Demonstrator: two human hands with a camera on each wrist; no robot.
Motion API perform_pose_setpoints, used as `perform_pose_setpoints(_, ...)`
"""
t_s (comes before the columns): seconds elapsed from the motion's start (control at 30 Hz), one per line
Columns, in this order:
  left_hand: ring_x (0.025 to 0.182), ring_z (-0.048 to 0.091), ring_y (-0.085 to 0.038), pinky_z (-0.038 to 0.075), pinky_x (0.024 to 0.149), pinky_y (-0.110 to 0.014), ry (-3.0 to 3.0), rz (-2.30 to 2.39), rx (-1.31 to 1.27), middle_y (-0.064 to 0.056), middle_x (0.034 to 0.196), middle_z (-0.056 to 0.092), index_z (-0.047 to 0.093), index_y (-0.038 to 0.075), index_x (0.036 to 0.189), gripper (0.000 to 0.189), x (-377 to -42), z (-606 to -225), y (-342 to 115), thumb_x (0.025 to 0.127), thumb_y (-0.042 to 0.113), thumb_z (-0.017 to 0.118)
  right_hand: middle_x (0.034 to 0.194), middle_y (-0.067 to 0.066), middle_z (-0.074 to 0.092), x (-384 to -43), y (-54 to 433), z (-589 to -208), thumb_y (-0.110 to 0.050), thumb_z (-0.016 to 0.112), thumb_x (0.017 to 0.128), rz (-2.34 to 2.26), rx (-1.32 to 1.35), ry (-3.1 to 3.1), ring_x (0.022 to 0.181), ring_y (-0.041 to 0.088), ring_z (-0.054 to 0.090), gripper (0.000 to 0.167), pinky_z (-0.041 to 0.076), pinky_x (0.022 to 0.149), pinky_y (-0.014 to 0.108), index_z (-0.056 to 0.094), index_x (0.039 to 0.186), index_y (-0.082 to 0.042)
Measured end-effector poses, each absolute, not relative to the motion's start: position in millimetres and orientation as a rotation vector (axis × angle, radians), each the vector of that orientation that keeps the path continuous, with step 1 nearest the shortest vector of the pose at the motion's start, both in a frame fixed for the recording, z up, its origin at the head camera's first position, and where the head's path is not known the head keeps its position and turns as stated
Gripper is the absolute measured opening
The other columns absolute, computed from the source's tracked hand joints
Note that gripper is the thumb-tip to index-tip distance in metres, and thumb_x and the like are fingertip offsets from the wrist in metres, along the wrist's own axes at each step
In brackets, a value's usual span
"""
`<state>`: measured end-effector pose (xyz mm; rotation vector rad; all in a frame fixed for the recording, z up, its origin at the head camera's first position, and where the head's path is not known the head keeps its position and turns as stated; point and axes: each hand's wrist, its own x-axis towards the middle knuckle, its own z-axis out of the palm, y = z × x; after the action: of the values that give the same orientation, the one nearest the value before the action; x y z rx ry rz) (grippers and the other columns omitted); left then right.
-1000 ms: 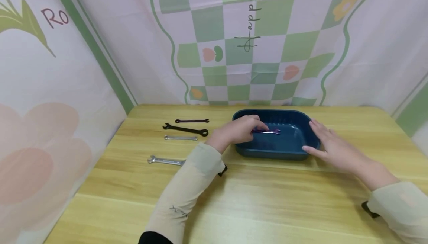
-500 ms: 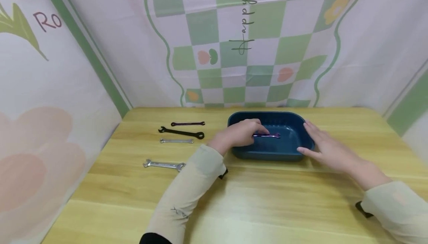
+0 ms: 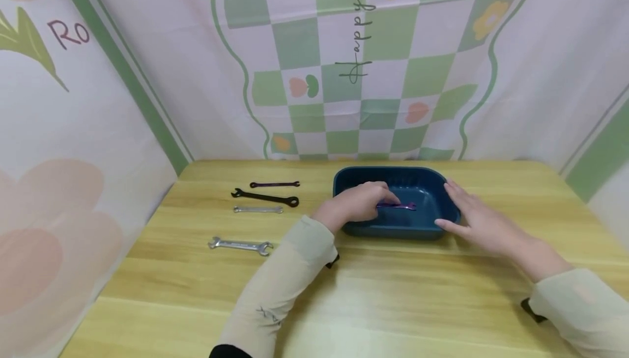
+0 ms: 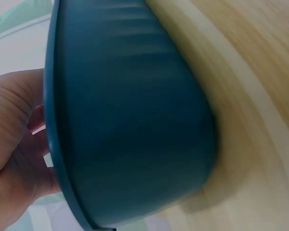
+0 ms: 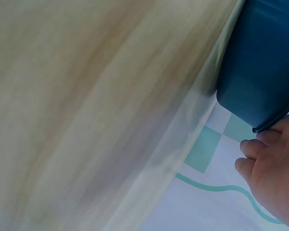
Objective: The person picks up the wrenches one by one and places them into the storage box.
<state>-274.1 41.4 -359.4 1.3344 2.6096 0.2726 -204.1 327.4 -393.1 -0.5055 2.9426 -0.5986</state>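
Observation:
In the head view, my left hand [image 3: 361, 201] reaches over the left side of a dark blue rectangular basin [image 3: 393, 232]. Its fingers pinch a small shiny purple wrench [image 3: 405, 206] low inside; the wrench's left end is hidden by the hand. My right hand [image 3: 484, 220] lies against the basin's right end, fingers fairly straight along the rim and thumb at the front corner. The left wrist view has the left hand [image 4: 19, 144] behind the basin's wall [image 4: 130, 106]. Fingertips of the right hand [image 5: 274, 163] meet the rim in the right wrist view.
Left of the basin, wrenches lie in a column on the wooden table [image 3: 383, 303]: a dark purple one [image 3: 275, 184], a black one [image 3: 265, 197], a small silver one [image 3: 257, 209] and a larger silver open-ended one [image 3: 241, 245]. A patterned curtain [image 3: 295, 30] hangs behind the table.
My left hand and the purple wrench have shifted slightly right and toward me within the basin. My right hand stays at the basin's right end. The head view has shifted a little.

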Motion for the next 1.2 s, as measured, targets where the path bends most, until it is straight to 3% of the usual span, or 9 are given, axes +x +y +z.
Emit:
perform_pose_setpoints(0.3,0.106,0.056,-0.009,0.047,0.092,-0.016,2.610,0.269,1.322,0.001,0.121,0.063,0.068,0.018,0.137,0.047,-272.2,-370.6,47.6,0.096,-0.005,0.063,0.169,0.021,-0.003,-199.9,327.1,-397.9,-0.050,0.059,0.102,-0.651,-0.513,2.935,0.146,0.058,0.012,0.096,0.013,0.114,0.071,0.001,0.164,-0.004)
perform_pose_setpoints(0.77,0.112,0.055,-0.009,0.045,0.098,-0.017,2.613,0.305,1.232,0.003,0.125,0.062,0.067,0.021,0.138,0.047,-274.1,-378.7,54.1,0.098,-0.003,0.063,0.169,0.020,-0.002,-200.3,327.3,-396.3,-0.051,0.059,0.102,-0.641,-0.491,2.934,0.145,0.060,0.013,0.097,0.017,0.111,0.074,0.000,0.164,-0.006)
perform_pose_setpoints(1.2,0.114,0.057,-0.008,0.045,0.096,-0.015,2.561,0.296,1.254,0.002,0.126,0.063,0.069,0.020,0.136,0.048,-277.6,-381.8,60.5,0.096,-0.007,0.063,0.169,0.021,-0.001,-200.9,326.7,-393.1,-0.051,0.059,0.102,-0.635,-0.498,2.945,0.146,0.058,0.013,0.097,0.017,0.112,0.073,0.000,0.164,-0.005)
